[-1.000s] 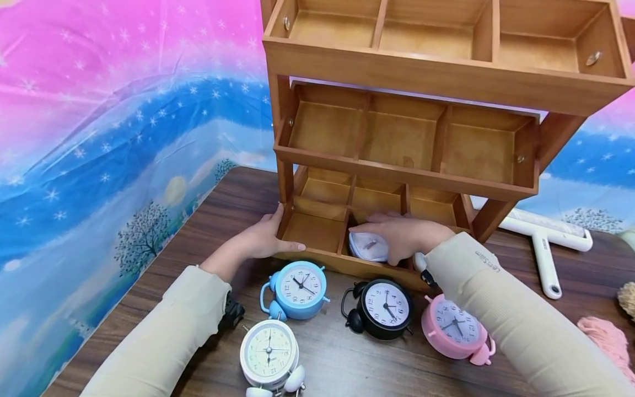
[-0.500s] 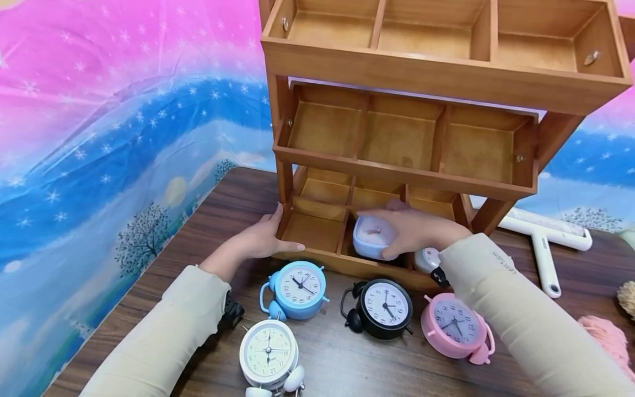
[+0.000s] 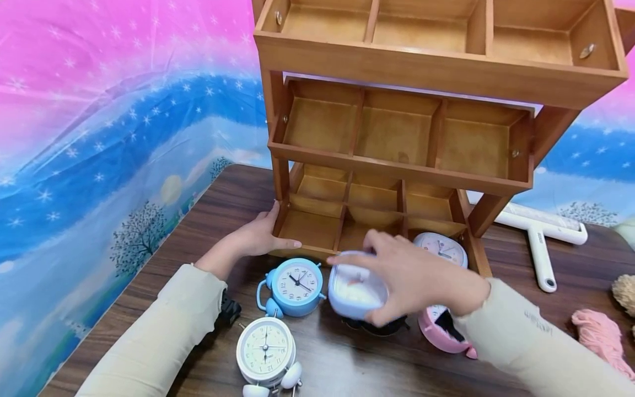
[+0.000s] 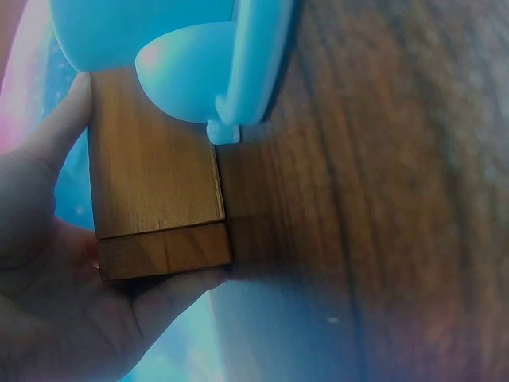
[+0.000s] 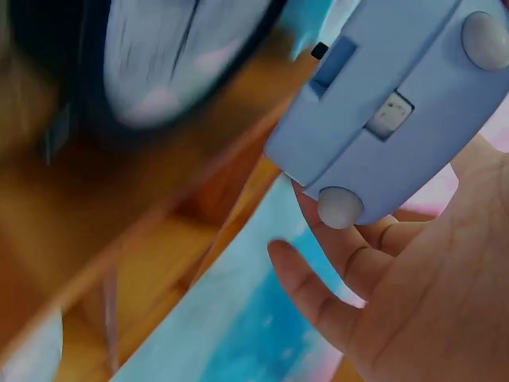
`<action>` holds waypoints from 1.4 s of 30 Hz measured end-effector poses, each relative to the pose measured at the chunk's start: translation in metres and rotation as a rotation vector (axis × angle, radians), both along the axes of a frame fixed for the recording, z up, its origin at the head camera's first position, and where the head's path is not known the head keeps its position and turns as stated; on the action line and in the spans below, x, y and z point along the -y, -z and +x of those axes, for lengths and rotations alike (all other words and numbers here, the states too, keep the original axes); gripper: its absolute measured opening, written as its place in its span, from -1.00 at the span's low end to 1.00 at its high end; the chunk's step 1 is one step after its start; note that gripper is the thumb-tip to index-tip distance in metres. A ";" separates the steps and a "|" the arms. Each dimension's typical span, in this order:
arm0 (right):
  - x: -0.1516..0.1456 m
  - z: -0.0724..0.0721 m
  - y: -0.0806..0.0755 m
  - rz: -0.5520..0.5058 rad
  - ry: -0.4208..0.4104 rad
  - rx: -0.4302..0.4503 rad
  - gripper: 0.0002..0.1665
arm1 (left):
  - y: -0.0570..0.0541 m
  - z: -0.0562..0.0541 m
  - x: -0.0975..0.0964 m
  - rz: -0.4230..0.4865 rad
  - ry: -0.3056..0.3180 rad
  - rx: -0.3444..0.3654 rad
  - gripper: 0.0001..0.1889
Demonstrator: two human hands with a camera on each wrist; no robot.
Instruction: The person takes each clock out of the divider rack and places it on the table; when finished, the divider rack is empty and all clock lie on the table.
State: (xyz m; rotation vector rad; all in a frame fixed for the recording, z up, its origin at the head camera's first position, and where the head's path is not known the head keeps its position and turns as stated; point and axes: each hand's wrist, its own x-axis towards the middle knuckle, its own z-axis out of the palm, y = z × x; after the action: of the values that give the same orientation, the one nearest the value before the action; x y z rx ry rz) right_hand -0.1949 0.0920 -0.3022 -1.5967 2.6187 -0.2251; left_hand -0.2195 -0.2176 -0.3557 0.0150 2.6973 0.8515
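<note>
My right hand (image 3: 412, 275) grips a pale blue square alarm clock (image 3: 354, 292) by its sides, over the table just in front of the shelf. In the right wrist view its underside shows two round white feet (image 5: 340, 207). A black twin-bell clock (image 3: 384, 329) is mostly hidden beneath it, and a pink clock (image 3: 444, 337) is partly covered by the wrist. My left hand (image 3: 253, 237) holds the lower left front corner of the wooden shelf (image 3: 412, 171), thumb over the front rail. Close by lies a light blue twin-bell clock (image 3: 296, 285).
A white twin-bell clock (image 3: 266, 348) lies nearer me on the table. In the bottom right compartment sits a pale rounded clock (image 3: 441, 245). A white lint roller (image 3: 541, 248) and pink yarn (image 3: 597, 339) are at the right.
My right hand has lifted the pale blue clock out of the bottom middle compartment and brought it forward over the black clock. My left hand stays at the shelf corner.
</note>
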 end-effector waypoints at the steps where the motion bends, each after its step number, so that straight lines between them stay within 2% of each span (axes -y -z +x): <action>1: 0.000 0.008 0.003 -0.007 -0.032 -0.033 0.09 | 0.000 0.000 0.000 -0.001 0.001 0.001 0.21; 5: -0.002 0.035 0.013 -0.007 -0.103 -0.100 0.08 | -0.001 0.000 0.000 -0.003 0.000 0.002 0.21; 8: -0.004 0.047 0.019 0.011 -0.115 -0.082 0.09 | -0.001 0.000 0.000 -0.001 -0.006 0.001 0.20; 11: -0.006 0.053 0.024 0.015 -0.133 -0.071 0.06 | 0.001 0.000 0.000 -0.002 -0.005 0.001 0.21; 16: -0.008 0.061 0.030 0.014 -0.189 -0.121 -0.08 | 0.001 0.000 0.000 0.000 0.004 0.000 0.21; 20: -0.008 0.069 0.035 0.044 -0.200 -0.085 -0.06 | 0.000 0.000 0.001 0.003 0.012 0.000 0.21; 22: -0.008 0.072 0.037 0.063 -0.189 -0.037 -0.07 | 0.000 0.000 0.001 0.004 0.014 -0.001 0.21; 25: -0.009 0.073 0.041 0.075 -0.191 -0.014 -0.08 | 0.000 0.000 0.000 0.007 0.016 -0.003 0.22; 32: -0.012 0.072 0.049 0.093 -0.210 -0.063 -0.04 | 0.001 0.000 0.000 0.005 0.015 -0.001 0.22; 38: -0.014 0.072 0.049 0.116 -0.179 -0.024 -0.01 | 0.001 -0.001 -0.001 0.004 0.017 0.004 0.22; 42: -0.013 0.068 0.042 0.052 -0.161 -0.115 -0.01 | 0.002 -0.002 0.000 0.003 0.014 0.005 0.22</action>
State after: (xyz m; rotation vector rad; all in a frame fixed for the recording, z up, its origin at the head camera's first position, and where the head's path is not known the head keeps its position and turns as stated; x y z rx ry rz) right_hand -0.1273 0.1048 -0.3447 -1.8429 2.5350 -0.0565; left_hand -0.2212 -0.2176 -0.3574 0.0322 2.6878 0.8503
